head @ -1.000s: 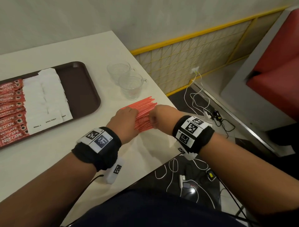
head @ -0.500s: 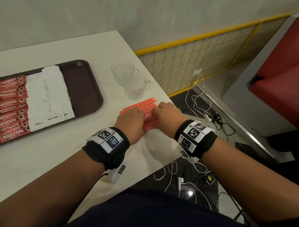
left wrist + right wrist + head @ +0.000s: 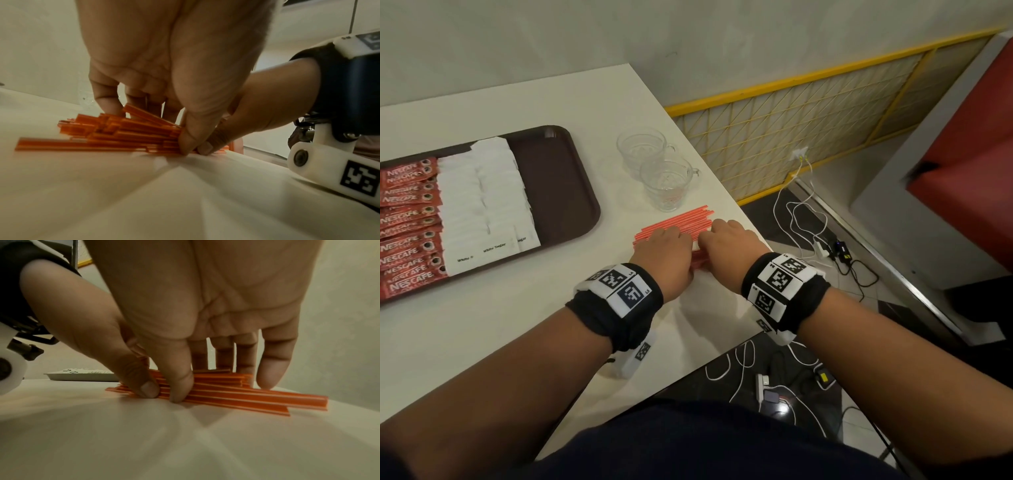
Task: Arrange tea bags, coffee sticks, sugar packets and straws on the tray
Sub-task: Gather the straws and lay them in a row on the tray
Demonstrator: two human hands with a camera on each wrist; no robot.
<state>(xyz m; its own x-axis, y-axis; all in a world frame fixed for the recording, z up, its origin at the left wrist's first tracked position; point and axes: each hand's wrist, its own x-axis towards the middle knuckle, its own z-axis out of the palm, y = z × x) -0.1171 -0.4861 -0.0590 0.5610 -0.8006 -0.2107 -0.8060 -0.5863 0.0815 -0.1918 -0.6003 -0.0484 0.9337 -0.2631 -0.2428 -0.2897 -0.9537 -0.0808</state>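
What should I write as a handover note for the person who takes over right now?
Left hand and right hand: both grip the pile of red straws on the table, beside two glass cups.
Done: coffee sticks and sugar packets lie in rows on the tray.
Left: move the straws to the tray's bare right part. No tea bags are visible.

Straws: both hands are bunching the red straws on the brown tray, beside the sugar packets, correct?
Not quite. The head view shows both hands, left hand and right hand, bunching the red straws on the white table, right of the brown tray, not on it. The sugar packets lie on the tray.
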